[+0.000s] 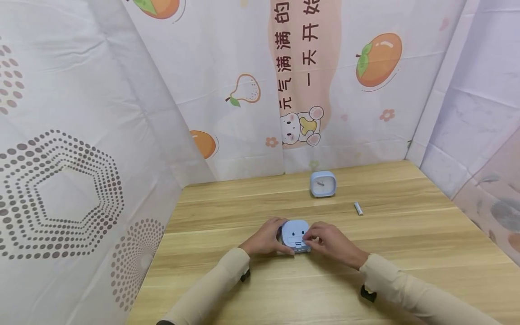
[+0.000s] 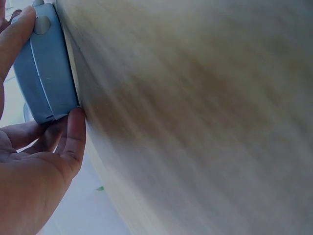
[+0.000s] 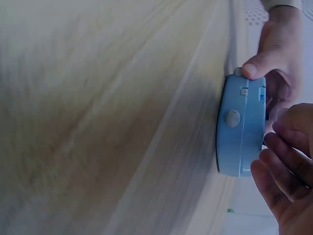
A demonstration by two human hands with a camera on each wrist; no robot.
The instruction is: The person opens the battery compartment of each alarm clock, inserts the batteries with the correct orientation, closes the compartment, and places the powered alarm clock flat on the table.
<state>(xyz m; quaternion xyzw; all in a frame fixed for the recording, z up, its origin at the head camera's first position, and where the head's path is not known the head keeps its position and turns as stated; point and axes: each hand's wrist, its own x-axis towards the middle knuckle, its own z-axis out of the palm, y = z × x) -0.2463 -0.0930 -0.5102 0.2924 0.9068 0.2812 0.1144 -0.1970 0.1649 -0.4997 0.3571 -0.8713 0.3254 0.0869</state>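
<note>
A light-blue alarm clock (image 1: 295, 228) lies face down on the wooden table, its back with two dark knobs turned up. My left hand (image 1: 266, 237) grips it from the left, thumb on the near edge and fingers round the far side. In the left wrist view, the fingers of that hand hold the edge of the clock (image 2: 46, 73). The right hand (image 1: 331, 241) has bent fingertips at the right part of the clock's back, by a rectangular panel. In the right wrist view its thumb and forefinger (image 3: 288, 147) are close together there; whether they pinch anything is hidden.
A second light-blue clock (image 1: 323, 184) stands upright near the table's back edge, its dial facing me. A small battery (image 1: 358, 208) lies to its front right. Printed curtains (image 1: 243, 122) hang behind and beside the wooden table (image 1: 219, 207).
</note>
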